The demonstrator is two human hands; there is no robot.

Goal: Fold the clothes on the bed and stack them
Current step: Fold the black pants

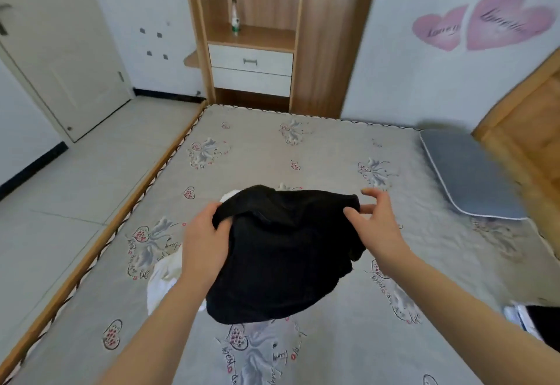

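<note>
- We see a black garment (281, 251) held up in the middle of the frame, above the bed (348, 339); its lower part hangs in a rounded bunch.
- The left hand (206, 233) grips the garment's upper left edge, its fingers curled into the fabric and its thumb over the front.
- The right hand (374, 218) meets the garment's upper right corner; the thumb and a finger pinch the edge, while the other fingers are spread and lifted off the cloth.
- A white garment (165, 278) lies crumpled on the bed just left of centre, partly hidden behind the left forearm and the black cloth; a small patch of white also shows above the left hand.
- At the lower right edge of the frame we see a dark and white pile (536, 324), cut off by the border, so we cannot tell what it holds.
- A grey pillow (466, 172) lies at the right of the frame by the wooden headboard (527, 118).
- A wooden cabinet (257, 36) stands at top centre, with a bottle (235, 16) on its shelf.
</note>
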